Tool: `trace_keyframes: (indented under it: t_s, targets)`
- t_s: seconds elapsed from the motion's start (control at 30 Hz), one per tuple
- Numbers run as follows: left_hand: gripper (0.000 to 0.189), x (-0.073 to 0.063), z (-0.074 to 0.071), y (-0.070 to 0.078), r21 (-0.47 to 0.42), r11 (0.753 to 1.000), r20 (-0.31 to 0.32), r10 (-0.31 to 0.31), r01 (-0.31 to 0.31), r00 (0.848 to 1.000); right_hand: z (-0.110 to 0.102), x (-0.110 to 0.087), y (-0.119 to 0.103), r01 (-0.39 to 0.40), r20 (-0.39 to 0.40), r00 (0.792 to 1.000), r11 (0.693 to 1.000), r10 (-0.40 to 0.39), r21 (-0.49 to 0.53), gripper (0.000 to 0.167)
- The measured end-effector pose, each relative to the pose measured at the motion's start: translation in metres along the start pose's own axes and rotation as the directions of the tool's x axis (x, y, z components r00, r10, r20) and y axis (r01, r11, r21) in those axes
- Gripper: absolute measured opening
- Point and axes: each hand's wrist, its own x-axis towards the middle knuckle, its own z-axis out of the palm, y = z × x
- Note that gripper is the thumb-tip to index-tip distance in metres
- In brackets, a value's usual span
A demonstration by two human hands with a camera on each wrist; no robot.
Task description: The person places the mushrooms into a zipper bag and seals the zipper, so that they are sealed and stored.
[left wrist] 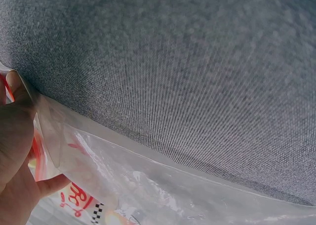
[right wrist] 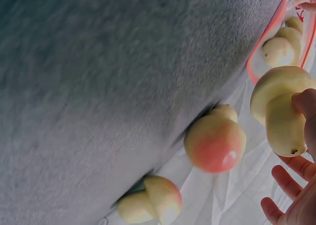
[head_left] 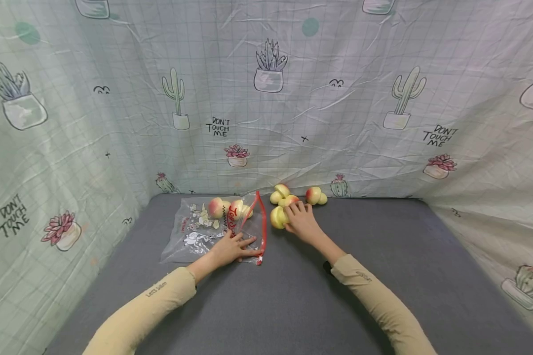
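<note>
My right hand (head_left: 303, 222) pinches a pale yellow toy mushroom (right wrist: 281, 106). In the right wrist view its thumb lies on the stem, and the other fingers spread below. My left hand (head_left: 232, 249) rests at the mouth of a clear zip bag (head_left: 177, 246), its fingers fanned out over the plastic near the red zip strip (head_left: 264, 224). The left wrist view shows the hand (left wrist: 17, 151) at the bag's edge, with printed red lettering beside one fingertip. Inside the bag lie mushrooms (head_left: 215, 208) with red-tinged caps, seen through the film.
Just beyond the right hand lie more toy mushrooms (head_left: 282, 191) close together. Another mushroom (head_left: 313, 195) sits to their right by the table's back edge. A cactus-print cloth (head_left: 302, 162) hangs behind and at both sides of the grey table (head_left: 382, 246).
</note>
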Motion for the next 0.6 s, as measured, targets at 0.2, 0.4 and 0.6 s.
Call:
trace_keyframes:
  t_s: [0.2, 0.4, 0.6]
  targets:
    - [0.059, 0.0, 0.001, 0.0, 0.013, 1.0, -0.005, -0.006, 0.006, 1.0, 0.004, 0.003, -0.007, 0.003, 0.032, 0.999, 1.0, -0.003, 0.005, 0.044]
    - [0.058, -0.001, -0.001, 0.0, 0.041, 0.999, -0.011, -0.004, 0.004, 1.0, 0.007, 0.008, -0.014, 0.003, 0.066, 0.998, 1.0, -0.003, 0.003, 0.041]
    - [0.056, -0.002, -0.002, 0.0, 0.045, 0.999, -0.02, -0.002, 0.003, 1.0, 0.009, 0.014, -0.023, 0.007, 0.039, 0.999, 1.0, -0.008, 0.02, 0.039]
